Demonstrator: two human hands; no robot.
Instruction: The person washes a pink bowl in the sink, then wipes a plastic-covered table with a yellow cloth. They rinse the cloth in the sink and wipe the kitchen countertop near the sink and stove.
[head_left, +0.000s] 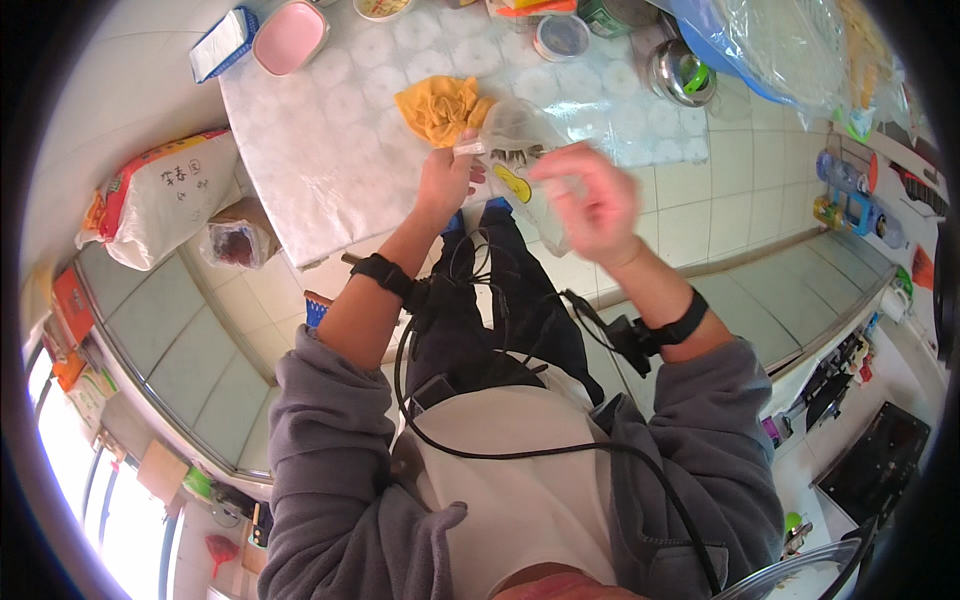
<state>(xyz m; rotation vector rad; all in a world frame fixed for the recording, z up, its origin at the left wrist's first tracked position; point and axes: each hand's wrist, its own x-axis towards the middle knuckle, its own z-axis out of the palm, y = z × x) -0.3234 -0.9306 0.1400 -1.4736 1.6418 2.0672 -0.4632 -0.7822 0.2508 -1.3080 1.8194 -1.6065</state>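
My left hand (448, 178) pinches the edge of a translucent plastic bag (536, 124) that bears a yellow printed shape and dark writing. The bag hangs down over the table's near edge. Blurred by motion, my right hand (592, 199) is at the bag's right side with its fingers bent; whether it grips the plastic is unclear. Just beyond my left fingertips, a crumpled orange-yellow cloth (444, 111) lies on the table (337, 161), which has a pale patterned cover.
A pink basin (291, 37), a lidded tub (562, 37) and a metal pot lid (679, 73) with a green handle stand along the table's far side. At left, a large white sack (169, 191) leans beside a smaller bag (236, 240). Cables (517, 454) cross my body.
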